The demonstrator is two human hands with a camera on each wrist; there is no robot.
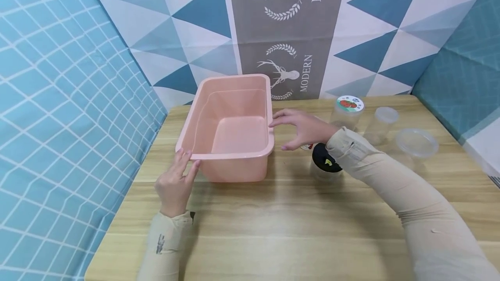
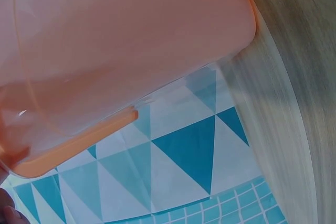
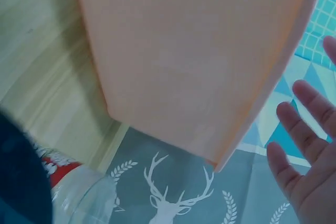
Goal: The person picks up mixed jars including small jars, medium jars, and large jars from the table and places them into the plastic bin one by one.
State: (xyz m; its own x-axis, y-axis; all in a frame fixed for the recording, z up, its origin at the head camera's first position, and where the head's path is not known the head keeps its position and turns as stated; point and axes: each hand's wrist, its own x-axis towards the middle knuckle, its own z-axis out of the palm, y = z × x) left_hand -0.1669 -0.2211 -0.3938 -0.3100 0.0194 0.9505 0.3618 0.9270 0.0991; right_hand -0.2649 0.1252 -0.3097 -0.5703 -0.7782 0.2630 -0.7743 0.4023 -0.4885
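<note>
basin [image 1: 234, 169]: pink, rectangular, rounded corners, flared rim
pose: upright, open side up
place: on table [image 1: 250, 237], left, toward back

On the bench [image 1: 242, 237], the tub [image 1: 234, 169] stands left of the jars [image 1: 345, 116] and before the far backdrop [image 1: 287, 29], the left hand [image 1: 174, 182] at its near left corner, the right hand [image 1: 304, 127] by its right rim.
</note>
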